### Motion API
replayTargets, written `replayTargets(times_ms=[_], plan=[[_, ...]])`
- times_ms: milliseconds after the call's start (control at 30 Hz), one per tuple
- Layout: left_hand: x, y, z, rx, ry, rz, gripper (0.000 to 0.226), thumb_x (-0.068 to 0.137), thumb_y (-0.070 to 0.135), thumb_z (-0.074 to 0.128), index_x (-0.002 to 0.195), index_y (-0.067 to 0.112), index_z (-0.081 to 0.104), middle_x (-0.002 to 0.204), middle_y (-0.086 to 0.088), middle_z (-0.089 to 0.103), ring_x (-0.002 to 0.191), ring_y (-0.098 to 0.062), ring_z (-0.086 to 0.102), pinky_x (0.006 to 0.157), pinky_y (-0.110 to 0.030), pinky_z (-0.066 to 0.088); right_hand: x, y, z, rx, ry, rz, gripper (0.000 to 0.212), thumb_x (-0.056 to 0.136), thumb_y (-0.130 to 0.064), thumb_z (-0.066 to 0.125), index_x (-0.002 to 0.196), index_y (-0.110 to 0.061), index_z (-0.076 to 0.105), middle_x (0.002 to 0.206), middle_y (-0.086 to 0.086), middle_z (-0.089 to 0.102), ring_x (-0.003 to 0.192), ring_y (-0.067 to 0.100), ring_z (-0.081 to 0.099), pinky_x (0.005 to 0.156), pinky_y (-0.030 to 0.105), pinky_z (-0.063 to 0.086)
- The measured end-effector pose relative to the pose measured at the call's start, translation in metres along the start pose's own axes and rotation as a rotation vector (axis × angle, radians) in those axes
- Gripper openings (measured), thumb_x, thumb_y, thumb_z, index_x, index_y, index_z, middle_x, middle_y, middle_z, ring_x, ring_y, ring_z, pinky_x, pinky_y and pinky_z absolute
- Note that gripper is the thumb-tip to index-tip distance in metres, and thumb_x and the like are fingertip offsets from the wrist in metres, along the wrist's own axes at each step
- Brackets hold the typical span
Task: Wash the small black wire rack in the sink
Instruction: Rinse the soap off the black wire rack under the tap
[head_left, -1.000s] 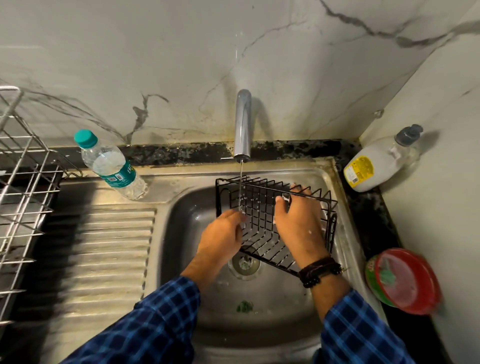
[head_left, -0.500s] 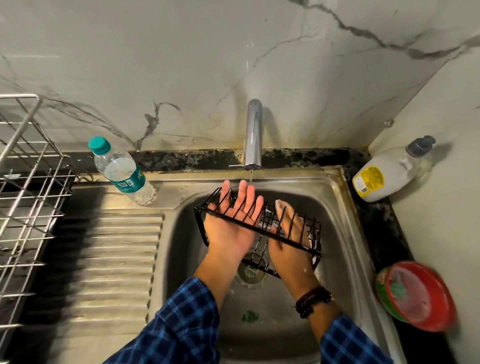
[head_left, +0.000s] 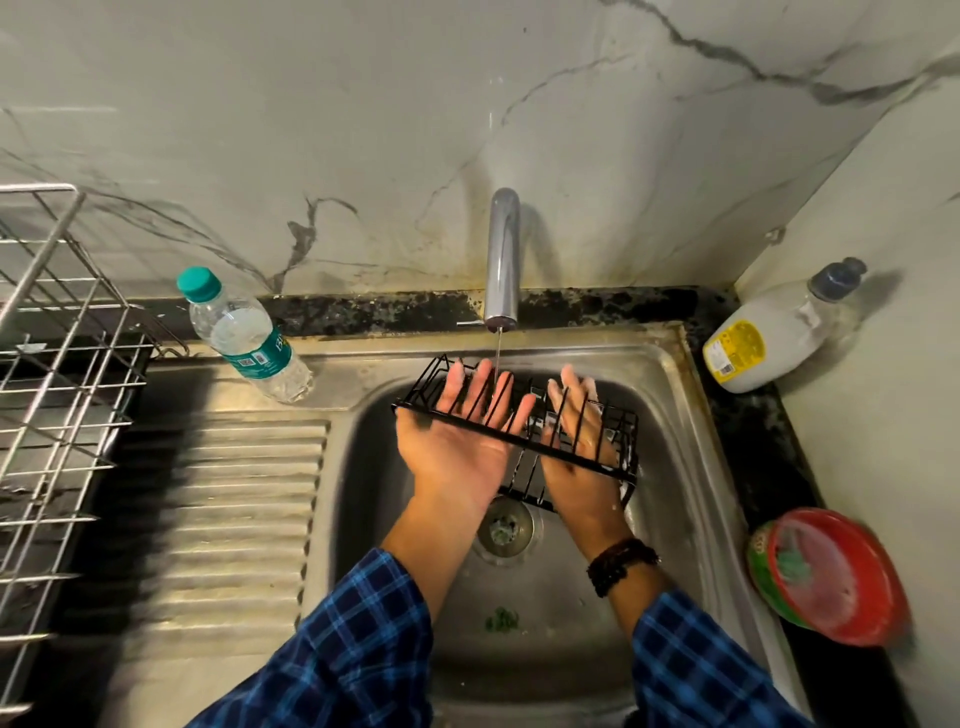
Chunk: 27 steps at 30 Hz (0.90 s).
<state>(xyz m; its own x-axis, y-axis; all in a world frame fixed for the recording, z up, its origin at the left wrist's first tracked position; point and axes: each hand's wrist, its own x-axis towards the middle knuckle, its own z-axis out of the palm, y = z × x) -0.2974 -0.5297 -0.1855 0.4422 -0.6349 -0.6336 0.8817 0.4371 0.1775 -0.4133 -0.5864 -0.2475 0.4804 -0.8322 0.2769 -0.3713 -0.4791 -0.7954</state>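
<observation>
At frame center, your left hand (head_left: 457, 447) and right hand (head_left: 574, 447) press straight, spread fingers (head_left: 482, 382) against the rack (head_left: 530, 445) under the tap (head_left: 502, 260).

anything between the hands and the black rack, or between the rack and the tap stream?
Nothing visible. The left hand and right hand lie flat against the rack, fingers straight behind its wires. The rack sits over the sink under the tap; the thin stream reaches it by the left hand's fingers.
</observation>
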Motion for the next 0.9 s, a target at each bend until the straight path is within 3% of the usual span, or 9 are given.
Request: replayTargets(times_ms=[100, 200, 300, 367, 533, 633, 700, 800, 900], plan=[[-0.012, -0.007, -0.002, 0.036, -0.009, 0.118, 0.053, 0.1, 0.065, 0.036, 0.084, 0.019, 0.059, 0.122, -0.014, 0.073, 0.118, -0.034, 0.067, 0.099, -0.06, 0.051, -0.008, -0.003, 0.0, 0.075, -0.132, 0.1, 0.058, 0.1, -0.007, 0.056, 0.153, -0.02, 0.036, 0.165, -0.013, 0.015, 0.152, 0.002, 0.001, 0.124, 0.029, 0.011], [-0.013, -0.002, -0.005, 0.139, 0.025, 0.129, 0.042, 0.101, 0.052, 0.048, 0.099, 0.018, 0.073, 0.115, -0.006, 0.076, 0.113, -0.025, 0.07, 0.095, -0.053, 0.056, -0.022, -0.015, -0.005, 0.067, -0.301, 0.099, 0.072, 0.098, -0.007, 0.057, 0.157, -0.022, 0.02, 0.166, -0.012, 0.0, 0.152, 0.005, -0.006, 0.118, 0.013, 0.006], [-0.014, 0.005, -0.012, 0.196, 0.023, 0.134, 0.04, 0.099, 0.041, 0.058, 0.117, 0.009, 0.074, 0.12, -0.007, 0.075, 0.111, -0.019, 0.071, 0.08, -0.046, 0.062, -0.049, -0.032, -0.025, 0.018, -0.579, 0.207, 0.058, 0.099, -0.022, 0.058, 0.15, -0.031, 0.033, 0.15, -0.014, 0.038, 0.14, 0.0, 0.034, 0.102, -0.001, 0.023], [-0.019, 0.009, -0.015, 0.198, -0.027, 0.149, 0.033, 0.096, 0.033, 0.062, 0.118, 0.01, 0.073, 0.101, -0.001, 0.078, 0.086, -0.008, 0.075, 0.076, -0.044, 0.064, -0.068, -0.044, -0.047, -0.011, -0.668, 0.27, 0.035, 0.1, -0.026, 0.058, 0.133, -0.036, 0.055, 0.121, -0.015, 0.065, 0.106, -0.01, 0.059, 0.087, 0.004, 0.041], [-0.025, 0.011, -0.016, 0.216, -0.13, 0.161, 0.021, 0.088, 0.026, 0.064, 0.081, 0.021, 0.083, 0.086, 0.011, 0.073, 0.04, -0.001, 0.045, 0.076, -0.041, 0.064, -0.058, -0.054, -0.097, 0.126, -0.163, 0.582, 0.022, 0.094, -0.024, 0.063, 0.075, -0.014, 0.066, 0.056, -0.006, 0.058, 0.05, 0.005, 0.051, 0.049, 0.02, 0.042], [-0.026, 0.006, -0.02, 0.256, -0.164, 0.157, 0.02, 0.102, 0.01, 0.054, 0.089, 0.02, 0.066, 0.082, 0.012, 0.071, 0.038, -0.003, 0.039, 0.073, -0.039, 0.063, -0.039, -0.04, -0.099, 0.387, 0.057, 0.867, 0.029, 0.094, -0.023, 0.055, 0.066, -0.017, 0.048, 0.058, -0.001, 0.041, 0.047, 0.013, 0.04, 0.045, 0.026, 0.035], [-0.028, 0.006, -0.022, 0.273, -0.204, 0.16, 0.032, 0.102, 0.01, 0.051, 0.075, 0.025, 0.043, 0.111, 0.007, 0.076, 0.036, -0.002, 0.039, 0.078, -0.042, 0.063, -0.023, -0.028, -0.097, 0.628, 0.11, 1.071, 0.021, 0.092, -0.029, 0.053, 0.074, -0.019, 0.055, 0.065, -0.001, 0.051, 0.056, 0.014, 0.05, 0.051, 0.029, 0.046], [-0.037, 0.016, -0.025, 0.304, -0.283, 0.154, 0.03, 0.101, 0.011, 0.049, 0.075, 0.024, 0.042, 0.132, 0.001, 0.069, 0.036, -0.002, 0.04, 0.085, -0.044, 0.062, 0.004, -0.029, -0.099, 0.73, -0.115, 1.148, 0.042, 0.09, -0.059, 0.057, 0.103, -0.02, 0.067, 0.096, 0.006, 0.07, 0.087, 0.026, 0.068, 0.078, 0.052, 0.058], [-0.041, 0.028, -0.034, 0.308, -0.374, 0.131, 0.018, 0.101, 0.011, 0.047, 0.097, 0.024, 0.059, 0.138, 0.0, 0.065, 0.035, -0.001, 0.04, 0.084, -0.044, 0.063, 0.024, -0.042, -0.091, 0.694, -0.323, 1.118, 0.039, 0.082, -0.063, 0.067, 0.111, -0.036, 0.063, 0.106, 0.008, 0.067, 0.089, 0.027, 0.07, 0.073, 0.045, 0.057]])
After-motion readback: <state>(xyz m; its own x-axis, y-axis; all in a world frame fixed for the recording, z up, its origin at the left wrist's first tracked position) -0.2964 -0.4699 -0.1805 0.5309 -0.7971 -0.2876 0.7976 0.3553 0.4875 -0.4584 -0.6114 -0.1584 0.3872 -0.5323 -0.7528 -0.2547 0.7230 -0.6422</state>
